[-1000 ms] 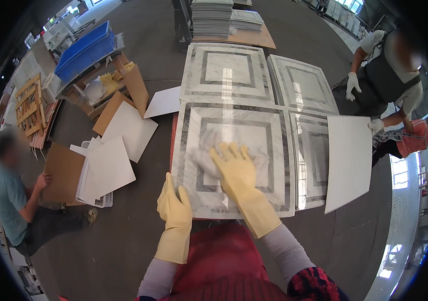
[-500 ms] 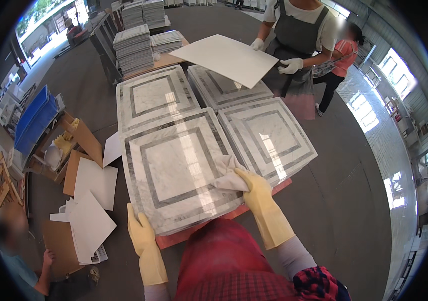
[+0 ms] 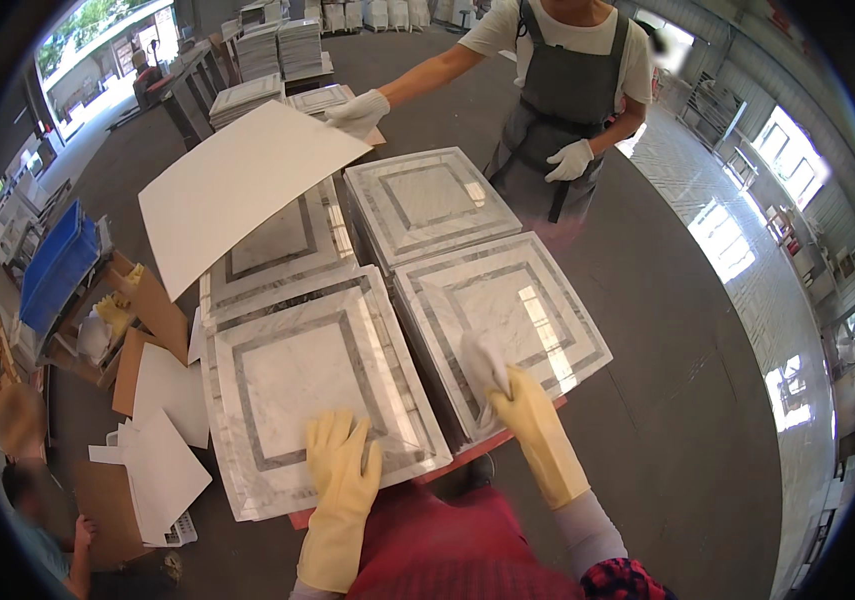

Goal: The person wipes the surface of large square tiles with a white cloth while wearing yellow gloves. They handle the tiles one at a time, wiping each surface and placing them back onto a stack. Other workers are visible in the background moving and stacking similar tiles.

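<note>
My left hand (image 3: 339,455), in a yellow rubber glove, lies with fingers spread on the near corner of a polished marble tile (image 3: 292,385) with grey frame bands. A whitish cloth (image 3: 482,362) is bunched in my gloved right hand (image 3: 522,405). That hand is over the left part of the near right tile stack (image 3: 572,345). Two more stacks stand behind: a far right one (image 3: 432,195) and a far left one (image 3: 332,225). Over the far left stack a co-worker's white-gloved hand (image 3: 357,113) holds a white sheet (image 3: 247,180), which partly covers it.
A co-worker in a dark apron (image 3: 569,90) stands beyond the stacks. At left are a blue bin (image 3: 62,265), cardboard (image 3: 107,510) and white sheets (image 3: 169,465), beside another person (image 3: 42,545). More tile stacks (image 3: 297,48) stand at the back.
My right hand moved with the cloth from the near left tile to the near right stack. My left hand moved from the tile's edge onto its top. The co-worker swung the white sheet leftward.
</note>
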